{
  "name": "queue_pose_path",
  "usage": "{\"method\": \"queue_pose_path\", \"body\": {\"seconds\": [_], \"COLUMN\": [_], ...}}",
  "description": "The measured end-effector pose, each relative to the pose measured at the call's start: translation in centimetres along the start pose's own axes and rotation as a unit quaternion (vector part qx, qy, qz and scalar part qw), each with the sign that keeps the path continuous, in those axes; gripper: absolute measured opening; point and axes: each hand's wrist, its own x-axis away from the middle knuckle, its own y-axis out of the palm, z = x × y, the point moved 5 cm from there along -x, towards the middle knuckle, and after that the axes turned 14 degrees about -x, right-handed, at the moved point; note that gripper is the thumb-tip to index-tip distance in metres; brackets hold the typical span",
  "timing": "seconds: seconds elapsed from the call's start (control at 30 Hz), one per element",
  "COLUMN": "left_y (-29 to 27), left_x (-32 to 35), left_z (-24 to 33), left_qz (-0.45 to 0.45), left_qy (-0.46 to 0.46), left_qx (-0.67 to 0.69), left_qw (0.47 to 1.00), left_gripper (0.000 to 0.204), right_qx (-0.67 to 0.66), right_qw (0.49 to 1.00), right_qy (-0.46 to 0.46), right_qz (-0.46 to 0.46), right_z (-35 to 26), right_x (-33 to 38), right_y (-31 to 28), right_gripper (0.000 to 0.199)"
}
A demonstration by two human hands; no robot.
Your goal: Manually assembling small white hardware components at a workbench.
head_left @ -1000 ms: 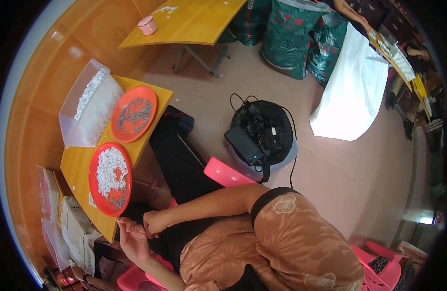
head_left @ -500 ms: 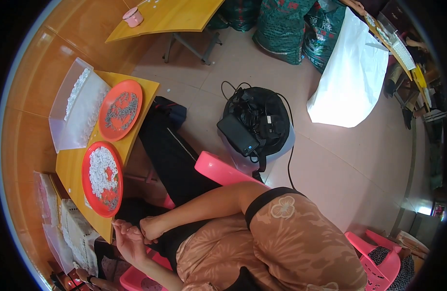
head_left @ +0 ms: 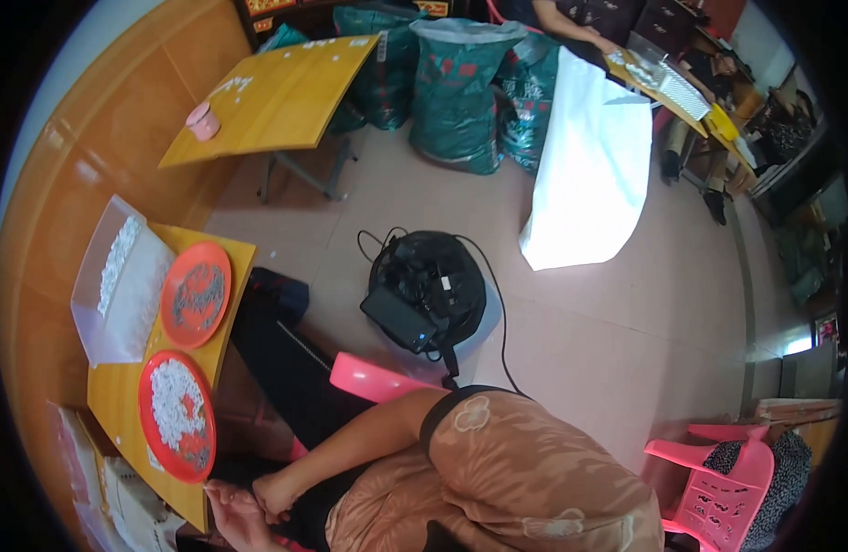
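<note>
My left hand point(head_left: 236, 517) is at the near corner of the yellow wooden table, palm turned up, fingertips pinched near the red plate's lower rim. Something pale and tiny may be at its fingertips, too small to make out. Close beside it, my right hand point(head_left: 273, 497) is curled, its fingertips turned away from view; what it holds is hidden. The red plate point(head_left: 206, 405) bears many small white plastic pieces point(head_left: 174, 405) and some grey metal pins point(head_left: 197, 454). Behind it, an orange-red plate point(head_left: 174, 283) holds more grey pins point(head_left: 199, 296).
A translucent bin point(head_left: 134, 313) of white pieces stands on the table point(head_left: 120, 396). A black bag point(head_left: 433, 285) with cables sits on the floor. Beyond are green sacks point(head_left: 456, 101), a white sack point(head_left: 585, 175), another table point(head_left: 286, 92) and a person's arm point(head_left: 576, 28). A pink chair point(head_left: 718, 488) stands right.
The view has tilted up, so everything sits lower in the picture and more of the far room shows. My hands stay together by the table corner, with little visible change in their pose.
</note>
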Motion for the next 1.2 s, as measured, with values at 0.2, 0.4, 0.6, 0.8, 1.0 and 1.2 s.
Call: {"method": "queue_pose_path", "body": {"seconds": [0.2,0.4,0.6,0.8,1.0,1.2], "left_y": [2.9,3.4,3.0,0.7,2.3,-0.3], "left_x": [0.6,1.5,1.6,3.1,3.2,4.6], "left_z": [-0.4,0.3,1.2,5.2,6.2,5.9], "left_qz": [0.055,0.072,-0.006,0.019,0.065,0.148], "left_qy": [0.001,0.0,-0.009,0.157,0.209,0.225], "left_qx": [0.033,0.038,0.108,-0.038,0.089,0.084], "left_qw": [0.998,0.997,0.994,0.987,0.972,0.959], "left_gripper": [0.02,0.012,0.018,0.017,0.019,0.015], "right_qx": [-0.008,-0.011,0.002,0.073,0.26,0.407], "right_qw": [1.0,1.0,1.0,0.965,0.889,0.862], "right_qy": [0.024,0.02,0.012,-0.238,-0.298,-0.25], "right_qz": [0.013,-0.009,0.013,0.077,0.23,0.168], "right_z": [-0.1,-0.6,-1.9,-9.0,-17.3,-18.1], "right_x": [1.1,1.0,1.5,3.8,3.8,-2.9], "right_y": [-0.4,0.0,-0.9,-4.2,-11.3,-8.2], "right_gripper": [0.012,0.015,0.015,0.022,0.016,0.013]}}
